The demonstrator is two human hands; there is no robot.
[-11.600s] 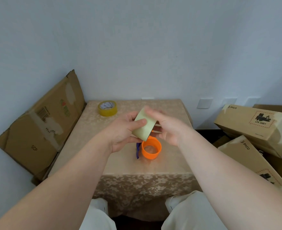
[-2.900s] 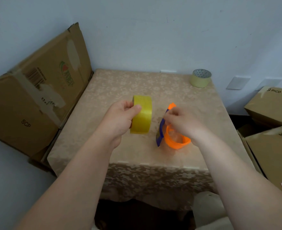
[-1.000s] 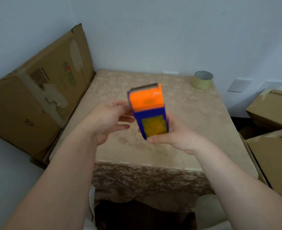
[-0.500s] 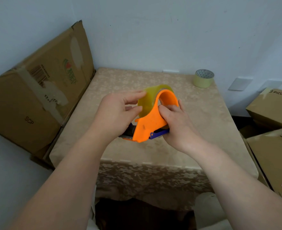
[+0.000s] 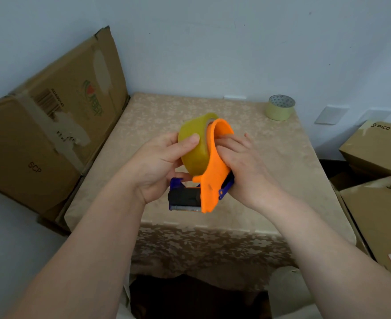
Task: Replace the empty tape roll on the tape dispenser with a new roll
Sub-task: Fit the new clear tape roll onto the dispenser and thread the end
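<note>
I hold an orange and blue tape dispenser (image 5: 209, 180) in the air above the table. A full yellow tape roll (image 5: 193, 155) sits against the dispenser's orange side plate, on its left. My left hand (image 5: 157, 162) grips the yellow roll, thumb on its outer face. My right hand (image 5: 243, 164) holds the dispenser from the right, fingers reaching into its orange ring. The dispenser's black roller and metal blade point down towards me. The empty pale tape core (image 5: 279, 108) stands at the table's far right corner.
The small table (image 5: 282, 176) has a beige floral cloth. A large flattened cardboard box (image 5: 51, 125) leans on the wall at left. Brown PICO cartons (image 5: 378, 171) are stacked at right. The white wall stands close behind the table.
The dispenser has turned upright and the yellow roll has slid further onto it. My left thumb now presses on the roll's face. Both hands stay above the table's middle.
</note>
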